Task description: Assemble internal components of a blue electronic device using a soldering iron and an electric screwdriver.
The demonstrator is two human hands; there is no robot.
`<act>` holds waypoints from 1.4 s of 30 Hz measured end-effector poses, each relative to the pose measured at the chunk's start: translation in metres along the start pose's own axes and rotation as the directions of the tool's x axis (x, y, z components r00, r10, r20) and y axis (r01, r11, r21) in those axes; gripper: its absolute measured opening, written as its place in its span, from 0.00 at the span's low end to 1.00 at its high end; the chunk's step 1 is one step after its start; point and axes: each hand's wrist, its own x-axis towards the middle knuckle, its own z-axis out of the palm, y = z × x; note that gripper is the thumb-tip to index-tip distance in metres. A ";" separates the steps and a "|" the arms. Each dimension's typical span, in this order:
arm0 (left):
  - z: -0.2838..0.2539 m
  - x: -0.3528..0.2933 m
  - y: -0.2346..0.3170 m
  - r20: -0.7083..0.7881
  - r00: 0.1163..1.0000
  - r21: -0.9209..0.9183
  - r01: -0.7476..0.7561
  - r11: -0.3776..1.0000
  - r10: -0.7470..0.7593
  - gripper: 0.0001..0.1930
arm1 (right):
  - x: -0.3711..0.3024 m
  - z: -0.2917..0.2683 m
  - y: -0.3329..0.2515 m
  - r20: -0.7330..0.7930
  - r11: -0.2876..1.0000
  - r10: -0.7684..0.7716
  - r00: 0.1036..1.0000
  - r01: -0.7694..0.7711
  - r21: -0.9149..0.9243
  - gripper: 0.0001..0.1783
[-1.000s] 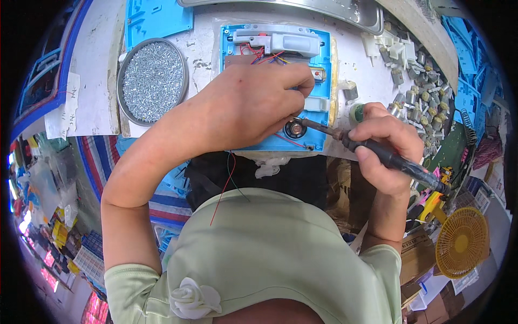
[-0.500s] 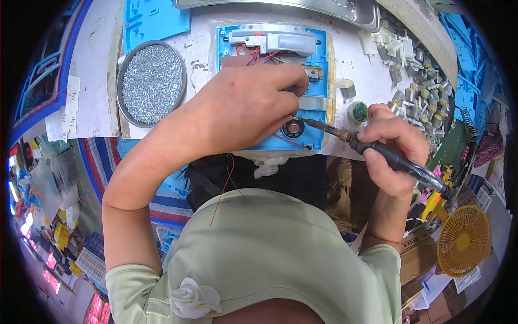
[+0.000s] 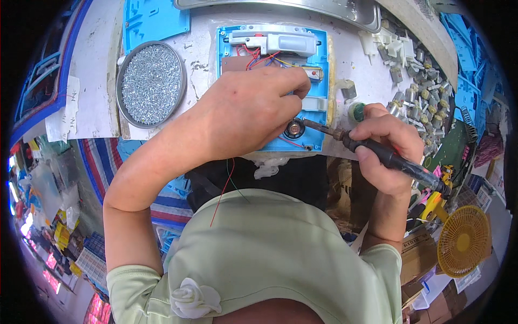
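My right hand [image 3: 393, 146] grips a soldering iron [image 3: 399, 161] by its dark handle. The iron's tip points left, at the edge of a small round speaker [image 3: 294, 128] in a blue plastic housing [image 3: 317, 139]. My left hand [image 3: 259, 105] is over the housing's middle, its fingers curled and pressed together beside the speaker; what they pinch is hidden. Behind that hand show a brown circuit board [image 3: 233, 63], red and blue wires [image 3: 253, 58] and a grey plastic part [image 3: 288, 43]. A loose red wire [image 3: 222, 191] and a thin green one hang below my left wrist.
A round tin [image 3: 181, 97] of small screws stands on the left. To the right lie many small motors [image 3: 415, 100], white plastic pieces [image 3: 396, 46] and a round green-ended item [image 3: 356, 112]. A metal tray [image 3: 324, 6] borders the far side; a yellow fan [image 3: 463, 240] is lower right.
The iron's tip has drawn slightly right and nearer, away from my left fingertips. My right hand has shifted a little left. My left hand has barely moved.
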 end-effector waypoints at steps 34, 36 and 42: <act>0.002 -0.015 -0.012 -0.098 0.989 0.041 -0.108 0.993 0.111 0.12 | -0.142 -0.237 0.056 -0.958 0.834 0.007 0.286 -0.530 -0.152 0.09; -0.004 -0.019 -0.006 -0.084 0.995 0.019 -0.053 0.998 0.054 0.15 | -0.130 -0.226 0.059 -0.959 0.879 0.191 0.211 -0.472 0.072 0.19; 0.000 -0.030 -0.006 -0.212 0.977 -0.055 -0.033 0.998 0.021 0.16 | -0.097 -0.096 0.033 -0.653 0.827 0.435 0.620 0.013 0.563 0.27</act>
